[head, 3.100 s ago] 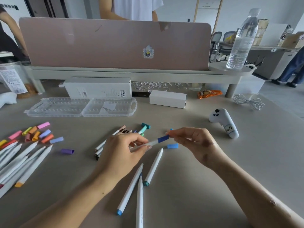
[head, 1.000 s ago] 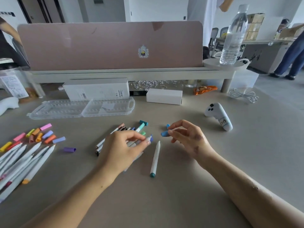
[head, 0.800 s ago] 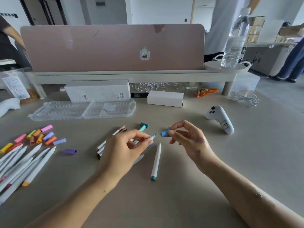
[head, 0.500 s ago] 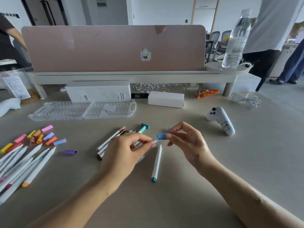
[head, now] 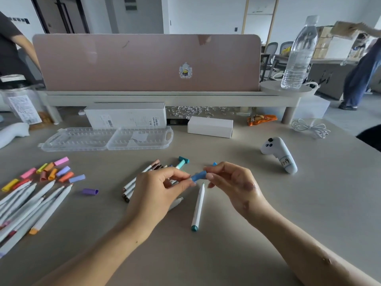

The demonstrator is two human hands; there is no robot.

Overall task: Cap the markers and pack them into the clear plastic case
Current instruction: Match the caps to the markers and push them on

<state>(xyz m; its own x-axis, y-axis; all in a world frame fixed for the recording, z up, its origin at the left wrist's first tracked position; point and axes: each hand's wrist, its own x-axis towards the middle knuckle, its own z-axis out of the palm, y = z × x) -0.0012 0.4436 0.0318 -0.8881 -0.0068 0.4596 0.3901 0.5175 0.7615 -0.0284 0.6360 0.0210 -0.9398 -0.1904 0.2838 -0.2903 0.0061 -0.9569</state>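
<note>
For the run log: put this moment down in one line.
step: capping | left hand: grips marker | right hand: pinches blue cap at its tip | clear case: open

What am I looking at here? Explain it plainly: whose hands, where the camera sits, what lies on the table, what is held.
No machine here: a person's two bare hands, filmed by one camera on their head looking down. The left hand and right hand meet over a grey table. The right hand pinches a blue cap at the end of a marker whose barrel is hidden in the left hand's curled fingers. Nearby lies a loose marker with a teal end. To the left are uncapped markers, coloured caps and a purple cap. Further back lies the clear plastic case, open and without markers. A white controller lies to the right; a water bottle stands behind.
</note>
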